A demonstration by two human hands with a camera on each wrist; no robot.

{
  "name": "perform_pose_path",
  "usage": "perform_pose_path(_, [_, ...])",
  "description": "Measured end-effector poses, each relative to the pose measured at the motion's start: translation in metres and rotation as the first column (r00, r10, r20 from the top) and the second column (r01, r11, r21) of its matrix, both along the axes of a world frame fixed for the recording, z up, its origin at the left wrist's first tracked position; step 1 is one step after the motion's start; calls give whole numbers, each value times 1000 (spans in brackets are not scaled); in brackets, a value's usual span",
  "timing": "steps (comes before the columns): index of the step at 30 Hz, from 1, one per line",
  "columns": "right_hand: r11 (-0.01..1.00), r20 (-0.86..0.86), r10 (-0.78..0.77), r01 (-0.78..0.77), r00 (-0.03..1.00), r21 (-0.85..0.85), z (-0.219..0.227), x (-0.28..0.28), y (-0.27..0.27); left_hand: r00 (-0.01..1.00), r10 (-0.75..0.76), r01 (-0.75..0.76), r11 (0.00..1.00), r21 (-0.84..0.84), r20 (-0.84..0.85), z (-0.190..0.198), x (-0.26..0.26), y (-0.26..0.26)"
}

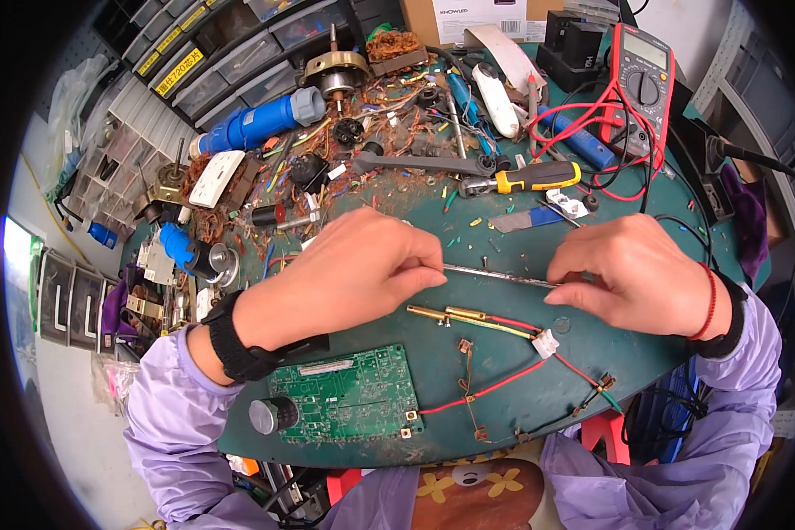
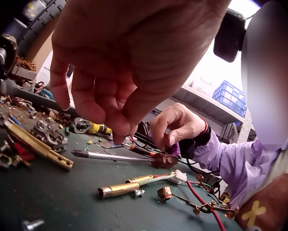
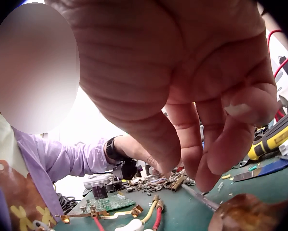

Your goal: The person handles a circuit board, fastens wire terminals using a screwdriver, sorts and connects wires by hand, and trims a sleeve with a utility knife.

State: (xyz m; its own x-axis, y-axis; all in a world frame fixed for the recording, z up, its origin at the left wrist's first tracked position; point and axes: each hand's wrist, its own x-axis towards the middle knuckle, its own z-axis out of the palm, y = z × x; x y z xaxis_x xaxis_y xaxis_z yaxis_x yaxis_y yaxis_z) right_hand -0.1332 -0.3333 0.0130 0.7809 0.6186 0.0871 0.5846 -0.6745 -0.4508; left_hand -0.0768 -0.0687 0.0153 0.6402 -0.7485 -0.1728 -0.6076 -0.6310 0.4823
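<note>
A screwdriver with a dark metal shaft and a brownish-red translucent handle lies between my hands. My left hand is over its tip end, thumb and index fingertips brought together; whether they pinch something small I cannot tell. My right hand hovers at the handle end, fingers loosely bent, with nothing between thumb and fingers. In front of the hands lie brass plug pins on wires that run into a white connector. A green circuit board with a round black capacitor sits near the front edge.
Brass strips on red wires lie right of the board. Behind the hands are a wrench, a yellow-black ratchet handle, a blue-handled blade and a red multimeter. Scrap wire and parts cover the back left.
</note>
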Motion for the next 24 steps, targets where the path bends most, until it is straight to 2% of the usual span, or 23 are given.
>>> perform_pose_path(4, [996,-111,-86,88,990,14,2,0,-13,999,49,-47,995,87,-15,7,4,3])
perform_pose_path(6, [993,-140,-108,112,984,23,2,-1,-17,995,-12,21,997,-78,103,-1,7,4])
perform_pose_path(8, [990,-168,-130,137,977,32,2,-3,-20,992,-34,44,996,-83,120,-3,7,-2])
perform_pose_path(14, [987,-52,-137,132,989,-90,1,-14,-31,972,-119,140,986,-92,202,-15,14,-24])
perform_pose_path(16, [976,20,-120,122,993,-183,0,-17,-36,964,-125,153,982,-108,235,-17,16,-31])
perform_pose_path(18, [972,8,-125,123,992,-202,-2,-20,-41,955,-169,178,984,-16,243,-17,17,-37])
perform_pose_path(24, [980,12,-120,121,993,-157,-14,-25,-48,949,-236,221,971,89,210,-21,26,-47])
